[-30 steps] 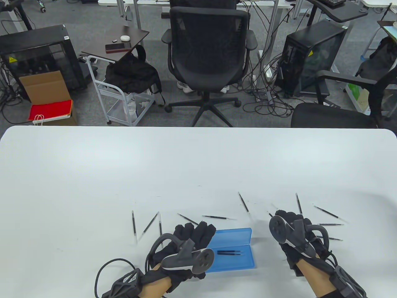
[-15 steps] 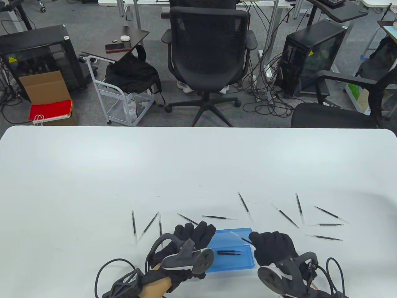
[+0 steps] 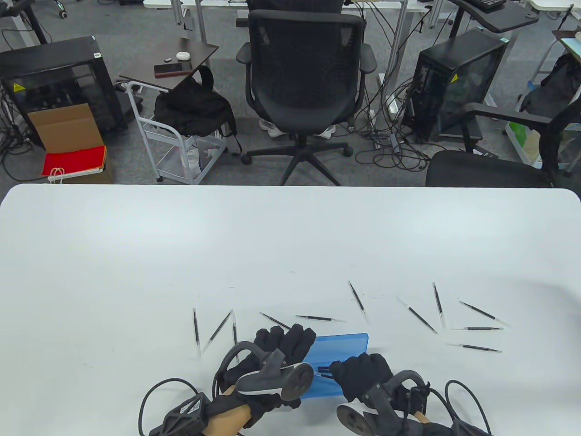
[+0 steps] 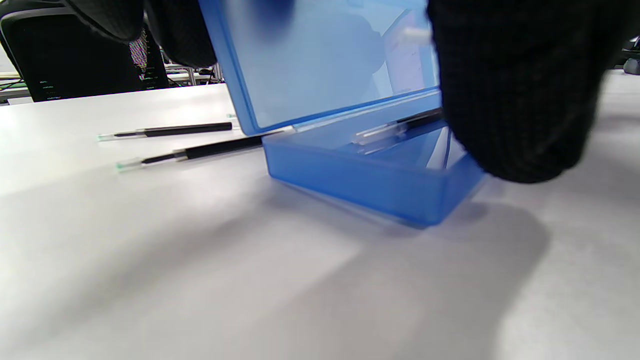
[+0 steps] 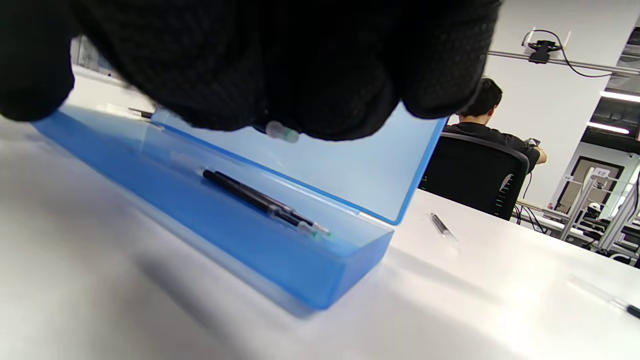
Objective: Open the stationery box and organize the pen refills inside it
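Fingers (image 5: 280, 65) of the right hand (image 3: 363, 374) are curling round a pen refill (image 5: 281, 132), hovering over the open blue box (image 3: 338, 347) near the table's (image 3: 136, 254) front edge. Left hand (image 3: 283, 343) is propping the lid (image 4: 310, 65) upright. Two refills (image 5: 260, 202) are lying inside; others (image 3: 422, 318) are lying scattered beyond.

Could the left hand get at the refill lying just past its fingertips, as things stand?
Probably not yet: the left hand holds the box lid up. The refill itself lies uncovered on the table.
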Demonstrator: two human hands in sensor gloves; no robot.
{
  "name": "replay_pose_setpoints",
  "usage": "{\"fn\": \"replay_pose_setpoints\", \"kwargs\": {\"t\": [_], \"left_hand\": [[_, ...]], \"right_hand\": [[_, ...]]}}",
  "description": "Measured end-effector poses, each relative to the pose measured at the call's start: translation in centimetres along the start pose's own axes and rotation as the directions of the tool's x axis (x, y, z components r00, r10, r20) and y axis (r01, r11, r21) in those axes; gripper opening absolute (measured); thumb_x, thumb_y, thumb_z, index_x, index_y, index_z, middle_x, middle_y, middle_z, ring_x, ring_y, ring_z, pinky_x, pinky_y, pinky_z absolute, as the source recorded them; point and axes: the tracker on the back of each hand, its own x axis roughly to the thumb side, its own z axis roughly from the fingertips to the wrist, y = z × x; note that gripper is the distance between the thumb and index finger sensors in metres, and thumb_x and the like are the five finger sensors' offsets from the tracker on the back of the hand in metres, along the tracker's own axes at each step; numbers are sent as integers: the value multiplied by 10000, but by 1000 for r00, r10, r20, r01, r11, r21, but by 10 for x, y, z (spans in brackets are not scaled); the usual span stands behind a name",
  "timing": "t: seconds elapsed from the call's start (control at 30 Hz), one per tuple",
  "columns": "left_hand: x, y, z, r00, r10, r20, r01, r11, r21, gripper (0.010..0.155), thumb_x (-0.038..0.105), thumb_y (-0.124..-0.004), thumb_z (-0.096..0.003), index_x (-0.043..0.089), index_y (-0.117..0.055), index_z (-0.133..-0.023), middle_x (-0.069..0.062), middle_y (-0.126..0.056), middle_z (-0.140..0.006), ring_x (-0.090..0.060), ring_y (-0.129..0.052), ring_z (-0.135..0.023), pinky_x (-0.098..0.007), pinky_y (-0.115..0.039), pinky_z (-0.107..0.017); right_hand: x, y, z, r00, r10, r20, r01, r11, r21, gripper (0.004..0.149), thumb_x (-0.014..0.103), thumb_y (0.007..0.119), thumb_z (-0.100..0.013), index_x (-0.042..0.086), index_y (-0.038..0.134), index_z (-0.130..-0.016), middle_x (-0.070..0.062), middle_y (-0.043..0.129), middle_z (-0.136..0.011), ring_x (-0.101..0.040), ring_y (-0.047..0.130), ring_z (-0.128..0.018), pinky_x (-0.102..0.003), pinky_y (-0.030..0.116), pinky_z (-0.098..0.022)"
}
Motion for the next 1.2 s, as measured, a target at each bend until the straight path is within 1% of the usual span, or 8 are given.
{"fn": "replay_pose_setpoints", "kwargs": {"t": [0.17, 0.4, 0.5, 0.7, 0.77, 0.9, 1.07, 1.2], "left_hand": [[0, 0, 0, 1000, 2, 1, -2, 1000, 0, 1273, 665, -901, -330, 134, -94, -1159, -188, -241, -1256, -574, -565, -1066, -718, -518, -754], [-1, 0, 0, 1000, 9, 5, -9, 1000, 1, 1274, 666, -900, -330, 133, -93, -1160, -189, -239, -1256, -573, -563, -1066, -718, -517, -754], [-1, 0, 0, 1000, 9, 5, -9, 1000, 1, 1274, 665, -901, -330, 133, -94, -1160, -191, -239, -1255, -574, -563, -1066, -717, -517, -755], [-1, 0, 0, 1000, 8, 4, -8, 1000, 2, 1271, 665, -899, -332, 134, -93, -1160, -188, -240, -1256, -573, -563, -1066, -716, -518, -755], [-1, 0, 0, 1000, 8, 4, -8, 1000, 2, 1270, 665, -900, -331, 134, -96, -1160, -188, -241, -1256, -573, -565, -1065, -716, -519, -755], [-1, 0, 0, 1000, 7, 4, -7, 1000, 2, 1271, 665, -899, -332, 135, -95, -1160, -186, -241, -1256, -572, -564, -1066, -716, -518, -755], [-1, 0, 0, 1000, 6, 4, -6, 1000, 1, 1270, 665, -899, -333, 134, -94, -1160, -189, -241, -1255, -572, -564, -1066, -717, -519, -754], [-1, 0, 0, 1000, 8, 3, -8, 1000, 0, 1270, 664, -899, -333, 134, -95, -1160, -188, -240, -1256, -573, -565, -1065, -716, -517, -755]], "right_hand": [[4, 8, -7, 1000, 9, 15, -9, 1000, 14, 544, 316, 926, -444, 187, 782, -953, -52, 1001, -778, -249, 1021, -598, -534, 837, -591], [6, 9, -10, 1000, -1, 28, 1, 1000, 15, 546, 334, 915, -450, 203, 777, -961, -48, 995, -797, -250, 1017, -626, -530, 828, -605], [4, 6, -9, 1000, -8, 29, 8, 1000, 7, 541, 333, 914, -449, 206, 781, -958, -45, 998, -793, -250, 1018, -622, -527, 829, -604], [-11, -8, -2, 997, -70, 18, 71, 997, -7, 516, 342, 905, -451, 211, 800, -939, -39, 1011, -768, -244, 1025, -602, -523, 835, -595], [-20, -13, 2, 998, -69, 3, 69, 997, -22, 516, 339, 906, -450, 212, 801, -939, -38, 1011, -768, -245, 1026, -603, -522, 835, -596], [-51, -24, 13, 996, -63, -59, 61, 997, -41, 522, 362, 898, -450, 214, 801, -941, -44, 1011, -779, -254, 1026, -616, -526, 829, -604], [-103, -36, 27, 977, -41, -209, 26, 997, -71, 513, 366, 890, -454, 220, 806, -939, -56, 1005, -810, -274, 1022, -649, -534, 818, -618], [-145, -36, 37, 942, -64, -330, 41, 996, -74, 501, 350, 889, -460, 225, 807, -938, -63, 999, -834, -287, 1018, -680, -542, 808, -633]]}}
